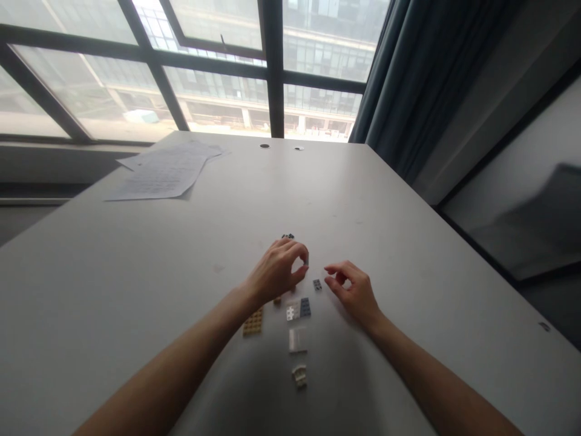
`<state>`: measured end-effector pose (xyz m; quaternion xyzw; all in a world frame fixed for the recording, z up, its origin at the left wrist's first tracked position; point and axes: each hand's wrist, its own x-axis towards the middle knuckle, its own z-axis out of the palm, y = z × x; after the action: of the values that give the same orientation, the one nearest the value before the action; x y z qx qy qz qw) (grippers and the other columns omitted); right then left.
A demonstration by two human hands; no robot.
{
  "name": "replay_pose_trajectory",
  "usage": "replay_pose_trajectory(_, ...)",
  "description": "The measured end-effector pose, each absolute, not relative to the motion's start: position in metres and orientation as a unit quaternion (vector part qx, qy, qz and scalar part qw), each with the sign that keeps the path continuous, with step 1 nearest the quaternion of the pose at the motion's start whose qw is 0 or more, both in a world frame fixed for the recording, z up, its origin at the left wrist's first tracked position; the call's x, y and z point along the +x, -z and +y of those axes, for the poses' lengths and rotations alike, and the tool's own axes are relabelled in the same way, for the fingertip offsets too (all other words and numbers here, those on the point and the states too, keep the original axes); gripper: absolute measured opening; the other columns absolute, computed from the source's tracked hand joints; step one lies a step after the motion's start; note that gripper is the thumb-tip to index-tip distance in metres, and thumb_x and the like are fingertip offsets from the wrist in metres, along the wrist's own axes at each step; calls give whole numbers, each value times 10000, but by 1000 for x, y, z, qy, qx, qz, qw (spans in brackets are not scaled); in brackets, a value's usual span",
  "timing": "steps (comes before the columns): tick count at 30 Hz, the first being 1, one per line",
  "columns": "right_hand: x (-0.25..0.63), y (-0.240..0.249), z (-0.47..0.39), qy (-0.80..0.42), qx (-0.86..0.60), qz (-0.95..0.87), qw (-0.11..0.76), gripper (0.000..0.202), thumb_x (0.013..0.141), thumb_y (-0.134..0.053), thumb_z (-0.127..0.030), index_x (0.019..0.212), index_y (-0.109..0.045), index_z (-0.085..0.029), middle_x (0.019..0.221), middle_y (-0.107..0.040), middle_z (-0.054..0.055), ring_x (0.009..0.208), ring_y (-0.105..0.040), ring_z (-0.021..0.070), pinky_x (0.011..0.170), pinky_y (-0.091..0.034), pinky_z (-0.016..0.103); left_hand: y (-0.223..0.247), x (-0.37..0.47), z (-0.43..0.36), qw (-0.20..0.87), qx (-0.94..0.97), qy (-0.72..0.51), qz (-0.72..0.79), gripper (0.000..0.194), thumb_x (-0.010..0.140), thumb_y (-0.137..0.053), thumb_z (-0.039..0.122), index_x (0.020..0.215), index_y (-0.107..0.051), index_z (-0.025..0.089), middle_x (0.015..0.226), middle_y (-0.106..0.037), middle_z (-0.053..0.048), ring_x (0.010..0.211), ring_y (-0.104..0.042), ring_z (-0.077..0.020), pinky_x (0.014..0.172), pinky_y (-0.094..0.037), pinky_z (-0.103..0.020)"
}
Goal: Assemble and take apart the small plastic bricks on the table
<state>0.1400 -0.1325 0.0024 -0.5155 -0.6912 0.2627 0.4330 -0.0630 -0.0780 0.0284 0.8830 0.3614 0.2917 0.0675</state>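
Between the thumb and forefinger of my left hand (285, 264) is a small grey building brick (307, 259), raised over the table. My right hand (354, 289) hovers to its right, thumb and fingertips slightly apart with nothing between them. Just left of those fingertips lies a dark grey studded plate (317, 284). Closer to me are a white studded piece (293, 310) and a blue-grey plate (305, 307), side by side. A tan studded plate (253, 322) sits partly behind my left forearm, near a small tan brick (276, 300). Dark pieces (287, 236) show beyond my left hand.
Nearer me on the white table (399, 242) lie a smooth whitish piece (298, 340) and a cream curved piece (299, 376). Printed papers (167, 172) spread over the far left. A small dark item (544, 327) is at the right edge. Windows and a curtain (408, 72) stand behind.
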Motion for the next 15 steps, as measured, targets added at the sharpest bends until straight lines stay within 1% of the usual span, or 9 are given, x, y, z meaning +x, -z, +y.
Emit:
replay_pose_trajectory(2, 131, -9, -139, -312, -493, -663, 470, 145, 806, -631, -246, 938, -669, -199, 845, -659, 39, 726, -601, 159, 716, -503, 306, -35, -60, -95, 83, 865, -353, 346, 88, 785, -587, 149, 827, -521, 191, 942, -660, -48, 904, -573, -183, 848, -464, -351)
replay_pose_trajectory(4, 120, -16, -144, -394, -473, -608, 501, 138, 791, -661, -283, 897, -664, -194, 845, -679, 44, 748, -628, 170, 719, -521, 313, -39, -57, -110, 85, 858, -384, 330, 86, 796, -572, 145, 831, -511, 194, 952, -657, -55, 898, -578, -177, 827, -476, -340)
replay_pose_trajectory(7, 106, -22, -148, -504, -464, -492, 537, 167, 729, -727, -312, 767, -637, -177, 711, -672, 17, 655, -625, 157, 639, -524, 293, -41, -54, -125, 83, 855, -407, 312, 86, 805, -554, 128, 844, -512, 192, 938, -659, -59, 884, -584, -170, 804, -488, -327)
replay_pose_trajectory(9, 102, -24, -149, -556, -456, -432, 544, 205, 686, -766, -302, 717, -616, -166, 647, -654, -4, 587, -607, 135, 600, -511, 275, -40, -54, -130, 88, 853, -415, 302, 101, 809, -555, 119, 871, -517, 190, 940, -658, -61, 887, -584, -170, 791, -495, -323)
replay_pose_trajectory(12, 100, -27, -149, -631, -417, -369, 541, 244, 656, -789, -286, 745, -593, -171, 674, -670, -8, 577, -610, 121, 587, -501, 257, -38, -56, -134, 121, 841, -434, 299, 158, 808, -603, 145, 934, -522, 194, 961, -654, -65, 912, -586, -174, 805, -504, -329)
replay_pose_trajectory(15, 99, -31, -151, -693, -371, -313, 533, 282, 655, -782, -279, 831, -579, -193, 725, -690, -1, 649, -639, 132, 598, -498, 242, -36, -59, -136, 171, 809, -472, 307, 229, 782, -670, 179, 948, -514, 203, 992, -652, -70, 925, -600, -172, 816, -518, -327)
